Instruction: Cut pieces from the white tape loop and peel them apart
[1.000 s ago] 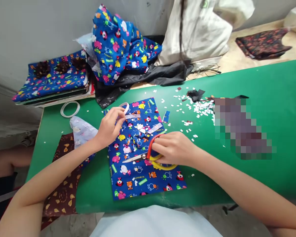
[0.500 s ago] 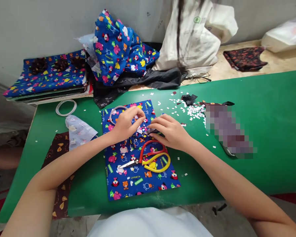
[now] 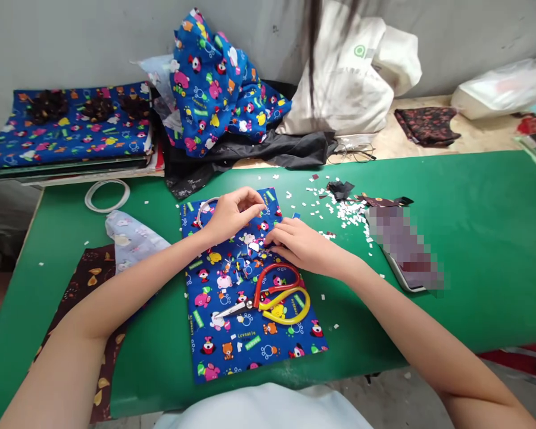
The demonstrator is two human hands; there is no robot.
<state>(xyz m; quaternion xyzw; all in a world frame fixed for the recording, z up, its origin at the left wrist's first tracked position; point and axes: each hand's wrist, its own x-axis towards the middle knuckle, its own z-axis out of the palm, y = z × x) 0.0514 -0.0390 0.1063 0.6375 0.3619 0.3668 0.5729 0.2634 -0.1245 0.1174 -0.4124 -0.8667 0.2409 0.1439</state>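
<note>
A blue cartoon-print fabric sheet (image 3: 232, 339) lies flat on the green table (image 3: 473, 238). My left hand (image 3: 230, 215) hovers over its far part with fingertips pinched on a small pale strip, beside a white tape roll (image 3: 202, 210). My right hand (image 3: 301, 245) rests on the sheet, its fingertips pinching a small folded fabric piece (image 3: 252, 243). Red-and-yellow-handled scissors (image 3: 274, 295) lie on the sheet just in front of my right hand, untouched.
White paper scraps (image 3: 343, 210) and dark snippets are scattered right of the sheet, next to a blurred flat object (image 3: 402, 247). A tape ring (image 3: 107, 195), pale cloth (image 3: 131, 235) and brown fabric (image 3: 84, 280) lie left. Fabric stacks (image 3: 67, 128), a blue bundle (image 3: 214, 89), a white bag (image 3: 352, 77) and glasses (image 3: 352, 154) line the back.
My right hand let go of the scissors, which now lie on the sheet, and moved forward. My left hand set the tape roll down, and both hands met over the small fabric piece.
</note>
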